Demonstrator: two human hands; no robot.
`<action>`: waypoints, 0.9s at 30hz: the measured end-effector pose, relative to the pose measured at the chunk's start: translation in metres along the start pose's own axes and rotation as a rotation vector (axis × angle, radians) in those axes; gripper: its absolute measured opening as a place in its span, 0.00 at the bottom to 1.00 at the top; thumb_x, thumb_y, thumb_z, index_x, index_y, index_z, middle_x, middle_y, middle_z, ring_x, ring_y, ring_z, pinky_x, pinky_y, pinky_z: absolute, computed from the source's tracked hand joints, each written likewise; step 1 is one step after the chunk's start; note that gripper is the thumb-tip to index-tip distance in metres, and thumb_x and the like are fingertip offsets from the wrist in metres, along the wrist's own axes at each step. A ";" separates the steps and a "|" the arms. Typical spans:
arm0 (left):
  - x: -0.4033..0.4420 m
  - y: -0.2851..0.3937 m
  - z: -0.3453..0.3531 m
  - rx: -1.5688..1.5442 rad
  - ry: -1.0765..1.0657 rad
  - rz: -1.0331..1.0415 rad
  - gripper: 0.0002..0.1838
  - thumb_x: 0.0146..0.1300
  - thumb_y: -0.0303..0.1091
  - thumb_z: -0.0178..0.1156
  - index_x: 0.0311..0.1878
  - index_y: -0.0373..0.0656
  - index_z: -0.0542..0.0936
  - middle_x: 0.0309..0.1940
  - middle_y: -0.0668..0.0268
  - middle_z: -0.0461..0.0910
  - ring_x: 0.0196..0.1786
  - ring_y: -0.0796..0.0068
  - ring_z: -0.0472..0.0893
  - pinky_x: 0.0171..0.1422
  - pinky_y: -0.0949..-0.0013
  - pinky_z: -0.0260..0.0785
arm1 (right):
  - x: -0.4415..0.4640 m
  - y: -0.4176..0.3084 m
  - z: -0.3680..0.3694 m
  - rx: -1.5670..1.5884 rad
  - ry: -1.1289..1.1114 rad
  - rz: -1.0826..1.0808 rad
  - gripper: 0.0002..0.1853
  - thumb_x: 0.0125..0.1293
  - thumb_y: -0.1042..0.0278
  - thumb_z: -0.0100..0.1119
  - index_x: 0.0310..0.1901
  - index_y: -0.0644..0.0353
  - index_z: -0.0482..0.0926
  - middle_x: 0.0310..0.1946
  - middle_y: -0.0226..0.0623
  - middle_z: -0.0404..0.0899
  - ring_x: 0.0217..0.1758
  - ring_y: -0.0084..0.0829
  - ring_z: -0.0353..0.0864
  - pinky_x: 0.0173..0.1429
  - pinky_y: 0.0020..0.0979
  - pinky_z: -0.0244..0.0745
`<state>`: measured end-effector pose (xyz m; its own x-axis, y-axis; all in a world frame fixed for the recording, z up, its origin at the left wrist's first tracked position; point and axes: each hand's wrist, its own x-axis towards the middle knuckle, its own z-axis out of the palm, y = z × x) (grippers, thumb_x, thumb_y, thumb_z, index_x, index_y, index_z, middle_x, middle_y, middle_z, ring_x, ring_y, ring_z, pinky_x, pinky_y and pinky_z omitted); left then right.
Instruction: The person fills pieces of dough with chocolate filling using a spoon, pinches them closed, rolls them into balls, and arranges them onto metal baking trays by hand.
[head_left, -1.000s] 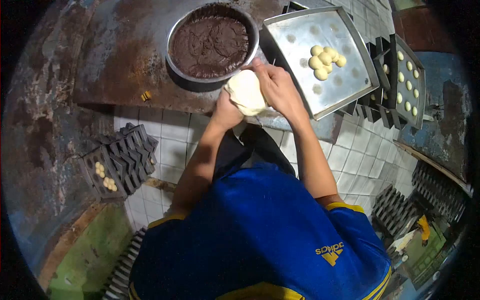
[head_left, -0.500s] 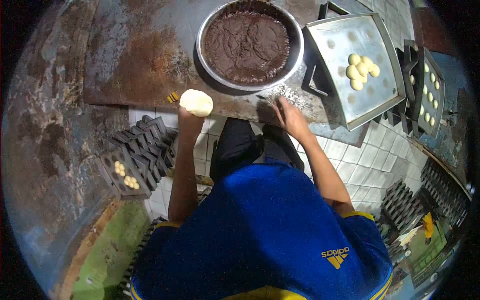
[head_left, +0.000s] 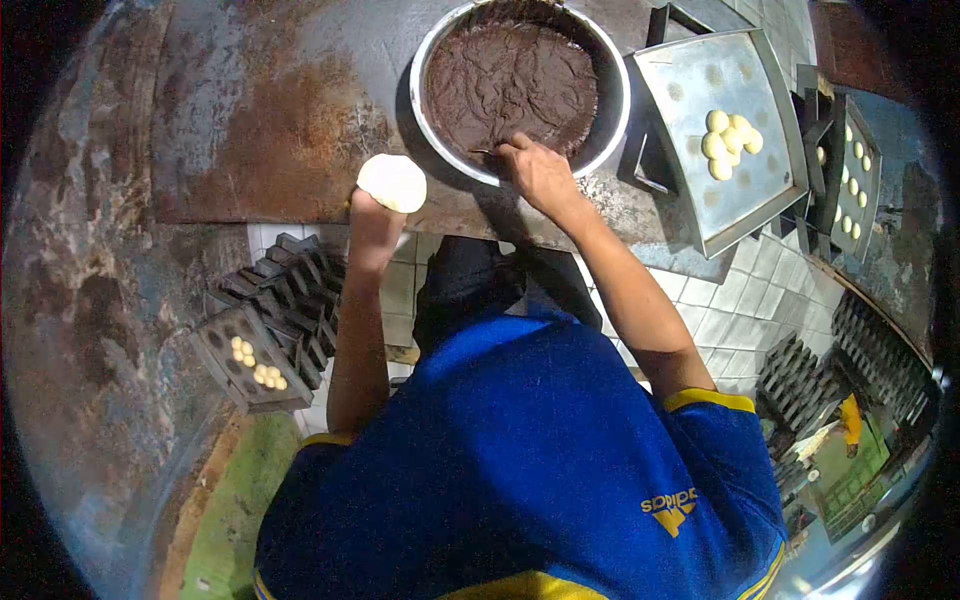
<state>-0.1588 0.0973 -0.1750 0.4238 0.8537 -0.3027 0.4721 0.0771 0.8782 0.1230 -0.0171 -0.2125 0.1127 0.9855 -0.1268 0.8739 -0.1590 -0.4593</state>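
Note:
On the left, my left hand (head_left: pixel 376 222) holds a pale, flattened round of dough (head_left: pixel 393 183) over the table's front edge. My right hand (head_left: pixel 540 178) reaches over the near rim of a large metal bowl (head_left: pixel 420 88) of dark brown filling (head_left: pixel 510 85). Its fingers are closed round a thin tool (head_left: pixel 484 152), of which only a small part shows against the filling. White crumbs lie on the table beside the bowl, partly under my right wrist.
A metal tray (head_left: pixel 690 130) with a cluster of pale dough balls (head_left: pixel 732 143) stands right of the bowl. Farther right is another tray (head_left: pixel 868 165) with dough pieces. Stacked trays (head_left: pixel 270 400) with dough balls stand at the lower left. A person in yellow (head_left: pixel 851 420) shows far right.
My hands have parted; the dough stays in my left hand. My right hand has picked up the tool from the table and moved it to the bowl. The whole view has shifted.

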 end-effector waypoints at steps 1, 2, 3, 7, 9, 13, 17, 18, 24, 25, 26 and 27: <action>0.000 0.006 -0.002 -0.028 -0.007 -0.011 0.18 0.63 0.27 0.71 0.55 0.33 0.84 0.49 0.55 0.89 0.53 0.61 0.89 0.58 0.61 0.80 | 0.002 0.001 0.001 0.029 -0.085 0.049 0.15 0.71 0.70 0.54 0.55 0.59 0.85 0.55 0.45 0.84 0.54 0.50 0.88 0.56 0.49 0.86; 0.000 0.012 -0.005 -0.056 -0.014 -0.023 0.18 0.63 0.28 0.72 0.55 0.33 0.84 0.50 0.55 0.89 0.53 0.61 0.89 0.58 0.61 0.80 | 0.005 0.002 0.001 0.059 -0.168 0.099 0.15 0.71 0.70 0.55 0.55 0.60 0.85 0.56 0.47 0.85 0.55 0.51 0.88 0.58 0.50 0.85; 0.001 0.016 -0.006 -0.037 -0.018 -0.021 0.20 0.62 0.29 0.74 0.56 0.34 0.84 0.50 0.54 0.89 0.53 0.61 0.89 0.58 0.61 0.80 | 0.007 0.006 0.002 0.059 -0.170 0.102 0.15 0.71 0.70 0.55 0.55 0.60 0.85 0.56 0.47 0.85 0.55 0.51 0.88 0.58 0.50 0.85; 0.010 0.022 -0.009 0.102 -0.064 0.134 0.22 0.59 0.31 0.78 0.55 0.35 0.85 0.49 0.54 0.90 0.52 0.59 0.90 0.58 0.59 0.81 | 0.018 0.034 -0.014 0.458 -0.342 0.213 0.19 0.68 0.67 0.58 0.58 0.61 0.84 0.54 0.52 0.87 0.59 0.56 0.86 0.64 0.53 0.81; 0.014 0.032 -0.008 0.146 -0.058 0.205 0.23 0.57 0.31 0.79 0.55 0.35 0.85 0.48 0.53 0.90 0.52 0.57 0.90 0.57 0.59 0.81 | 0.019 0.038 -0.012 0.608 -0.301 0.181 0.18 0.68 0.65 0.58 0.56 0.61 0.86 0.55 0.54 0.87 0.60 0.56 0.85 0.66 0.53 0.80; 0.021 0.020 -0.002 0.180 -0.053 0.275 0.25 0.54 0.32 0.82 0.54 0.37 0.86 0.46 0.52 0.91 0.50 0.53 0.91 0.56 0.56 0.82 | -0.001 0.032 0.001 0.098 -0.062 0.052 0.19 0.69 0.67 0.56 0.59 0.56 0.86 0.59 0.49 0.85 0.54 0.58 0.88 0.62 0.55 0.83; 0.021 0.025 0.000 0.204 -0.049 0.338 0.26 0.53 0.33 0.82 0.54 0.37 0.86 0.46 0.52 0.91 0.50 0.53 0.91 0.55 0.56 0.82 | 0.001 0.008 -0.012 0.067 -0.226 0.135 0.18 0.68 0.68 0.57 0.57 0.56 0.86 0.57 0.48 0.86 0.54 0.57 0.88 0.60 0.54 0.84; 0.019 0.027 0.000 0.206 -0.046 0.329 0.25 0.53 0.33 0.82 0.54 0.37 0.86 0.46 0.52 0.91 0.50 0.53 0.91 0.55 0.56 0.82 | 0.001 0.015 -0.005 0.069 -0.227 0.137 0.18 0.68 0.68 0.57 0.57 0.56 0.86 0.57 0.48 0.86 0.54 0.57 0.88 0.60 0.54 0.84; 0.023 0.043 0.004 0.179 -0.102 0.284 0.24 0.54 0.33 0.82 0.53 0.37 0.86 0.45 0.53 0.91 0.49 0.54 0.91 0.56 0.57 0.82 | 0.012 0.038 -0.042 0.671 -0.481 0.150 0.16 0.72 0.63 0.64 0.58 0.57 0.88 0.53 0.43 0.89 0.55 0.38 0.89 0.62 0.39 0.81; 0.022 0.047 0.006 0.168 -0.134 0.264 0.24 0.54 0.33 0.82 0.53 0.37 0.86 0.44 0.53 0.91 0.48 0.55 0.91 0.56 0.57 0.82 | 0.006 0.027 -0.053 0.796 -0.444 0.139 0.15 0.74 0.64 0.63 0.58 0.58 0.88 0.52 0.42 0.89 0.54 0.35 0.88 0.61 0.37 0.80; 0.023 0.050 0.009 0.165 -0.124 0.266 0.24 0.54 0.33 0.82 0.53 0.37 0.86 0.44 0.53 0.91 0.48 0.55 0.91 0.56 0.57 0.82 | -0.001 0.016 -0.064 0.920 -0.408 0.124 0.14 0.76 0.65 0.63 0.58 0.59 0.88 0.51 0.41 0.89 0.53 0.31 0.87 0.60 0.35 0.79; 0.024 0.053 0.014 0.165 -0.128 0.292 0.23 0.55 0.34 0.82 0.52 0.37 0.86 0.44 0.54 0.91 0.48 0.57 0.91 0.56 0.58 0.82 | -0.006 -0.011 -0.092 0.821 -0.289 0.091 0.13 0.75 0.72 0.61 0.57 0.58 0.88 0.48 0.41 0.88 0.53 0.36 0.88 0.59 0.36 0.80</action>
<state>-0.1129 0.1152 -0.1407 0.6476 0.7552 -0.1010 0.4307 -0.2535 0.8661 0.1562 -0.0159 -0.1256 -0.0560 0.9309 -0.3610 0.2383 -0.3387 -0.9102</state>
